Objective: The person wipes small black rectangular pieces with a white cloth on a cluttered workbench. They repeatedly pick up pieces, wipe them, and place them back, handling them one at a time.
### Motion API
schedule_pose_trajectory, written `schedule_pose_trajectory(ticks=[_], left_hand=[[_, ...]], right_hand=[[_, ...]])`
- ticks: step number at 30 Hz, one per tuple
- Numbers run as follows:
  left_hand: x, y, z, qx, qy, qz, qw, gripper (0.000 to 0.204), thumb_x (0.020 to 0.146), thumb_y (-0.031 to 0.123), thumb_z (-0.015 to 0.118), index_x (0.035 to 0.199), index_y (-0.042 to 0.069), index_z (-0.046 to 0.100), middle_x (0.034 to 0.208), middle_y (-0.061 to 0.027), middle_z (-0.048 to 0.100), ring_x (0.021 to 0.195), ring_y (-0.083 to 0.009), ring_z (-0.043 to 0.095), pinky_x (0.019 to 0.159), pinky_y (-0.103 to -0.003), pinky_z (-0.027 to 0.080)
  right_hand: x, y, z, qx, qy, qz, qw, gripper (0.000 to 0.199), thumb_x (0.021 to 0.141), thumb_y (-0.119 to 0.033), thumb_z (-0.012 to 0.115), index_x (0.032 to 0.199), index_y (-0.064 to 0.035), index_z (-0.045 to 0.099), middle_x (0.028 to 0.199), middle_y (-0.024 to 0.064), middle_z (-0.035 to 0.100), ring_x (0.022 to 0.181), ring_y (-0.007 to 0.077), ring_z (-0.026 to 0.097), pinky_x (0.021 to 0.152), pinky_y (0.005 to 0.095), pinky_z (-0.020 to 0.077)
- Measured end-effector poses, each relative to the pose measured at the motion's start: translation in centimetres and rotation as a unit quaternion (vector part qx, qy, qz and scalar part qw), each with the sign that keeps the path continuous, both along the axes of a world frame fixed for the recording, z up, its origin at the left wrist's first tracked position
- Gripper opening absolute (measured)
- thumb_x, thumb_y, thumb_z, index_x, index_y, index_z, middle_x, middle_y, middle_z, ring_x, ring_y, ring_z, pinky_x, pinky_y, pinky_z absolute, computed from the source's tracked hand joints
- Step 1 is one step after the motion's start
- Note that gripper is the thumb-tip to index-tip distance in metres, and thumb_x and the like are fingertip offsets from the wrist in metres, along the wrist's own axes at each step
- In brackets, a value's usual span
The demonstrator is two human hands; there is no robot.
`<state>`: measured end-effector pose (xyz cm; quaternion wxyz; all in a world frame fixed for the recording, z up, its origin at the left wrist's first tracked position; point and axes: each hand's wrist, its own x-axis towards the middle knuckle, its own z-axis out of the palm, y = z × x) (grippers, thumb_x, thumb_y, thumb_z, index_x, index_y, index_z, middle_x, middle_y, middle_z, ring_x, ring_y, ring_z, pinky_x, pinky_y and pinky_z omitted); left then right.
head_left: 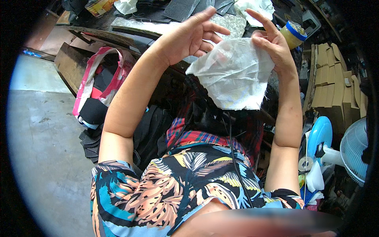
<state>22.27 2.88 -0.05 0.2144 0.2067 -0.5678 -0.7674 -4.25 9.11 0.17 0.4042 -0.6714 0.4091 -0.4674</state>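
Observation:
A white woven cloth piece (237, 81) with frayed edges hangs creased in front of me, above my lap. My right hand (276, 49) pinches its upper right edge between thumb and fingers, with the index finger stretched upward. Beside the cloth's upper left edge is my left hand (193, 37), palm turned inward and fingers spread apart. Its fingertips come close to the cloth; whether they touch it I cannot tell. Behind both hands, dark grey fabric pieces (181, 10) lie on the worktable (158, 27).
A yellowish tub with a blue rim (294, 34) stands beyond my right hand. Folded cardboard boxes (327, 93) and a fan (353, 146) are at the right. On the left sit a pink-and-white bag (85, 85) and piled black fabric (152, 132). A dark cable (233, 154) runs down my front.

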Motion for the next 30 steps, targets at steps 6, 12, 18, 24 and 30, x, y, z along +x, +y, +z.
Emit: schedule_pose_trajectory(ticks=[6, 12, 18, 24, 30], left_hand=[[-1.0, 1.0, -0.7, -0.193, -0.089, -0.032, 0.977, 0.031, 0.091, 0.025, 0.070, 0.109, 0.000, 0.071, 0.090, 0.0000, 0.069, 0.079, -0.0059, 0.060, 0.072, -0.022, 0.047], [1.5, 0.0, -1.5, -0.138, -0.080, 0.021, 0.987, 0.029, 0.094, 0.026, 0.068, 0.108, 0.001, 0.071, 0.091, -0.0014, 0.071, 0.082, -0.0078, 0.065, 0.075, -0.024, 0.052], [2.4, 0.0, -3.2, -0.006, -0.068, 0.053, 0.996, 0.030, 0.093, 0.027, 0.068, 0.107, -0.001, 0.070, 0.090, -0.0059, 0.072, 0.074, -0.0106, 0.068, 0.065, -0.026, 0.056], [3.9, -0.2, -2.9, -0.020, -0.078, 0.087, 0.993, 0.032, 0.093, 0.029, 0.069, 0.107, 0.000, 0.069, 0.085, -0.0048, 0.071, 0.070, -0.0094, 0.069, 0.055, -0.022, 0.055], [4.4, 0.1, 0.1, -0.300, -0.023, 0.240, 0.923, 0.024, 0.095, 0.023, 0.068, 0.101, 0.001, 0.073, 0.084, -0.0012, 0.070, 0.073, -0.0060, 0.064, 0.065, -0.022, 0.055]], right_hand=[[-0.6, 0.0, -0.3, 0.027, -0.009, 0.006, 1.000, 0.071, 0.085, -0.022, 0.076, 0.149, -0.0122, 0.045, 0.075, -0.0067, 0.056, 0.067, 0.0006, 0.051, 0.061, 0.0150, 0.0389], [-2.5, -0.3, -0.2, 0.045, 0.020, -0.009, 0.999, 0.068, 0.083, -0.016, 0.076, 0.145, -0.0101, 0.049, 0.074, -0.0058, 0.056, 0.066, 0.0014, 0.052, 0.062, 0.0151, 0.0403], [-2.9, -0.5, -0.7, 0.050, 0.024, 0.018, 0.998, 0.062, 0.086, -0.018, 0.075, 0.143, -0.0104, 0.052, 0.081, -0.0022, 0.061, 0.073, 0.0042, 0.058, 0.067, 0.0168, 0.0451], [-3.1, -0.6, -0.6, 0.069, -0.016, 0.014, 0.997, 0.060, 0.087, -0.015, 0.073, 0.143, -0.0081, 0.051, 0.084, -0.0023, 0.063, 0.078, 0.0033, 0.059, 0.071, 0.0162, 0.0466], [-2.6, -0.7, -0.4, -0.022, 0.065, -0.067, 0.995, 0.056, 0.091, -0.014, 0.069, 0.143, -0.0127, 0.052, 0.091, -0.0015, 0.067, 0.084, 0.0051, 0.061, 0.081, 0.0223, 0.0483]])
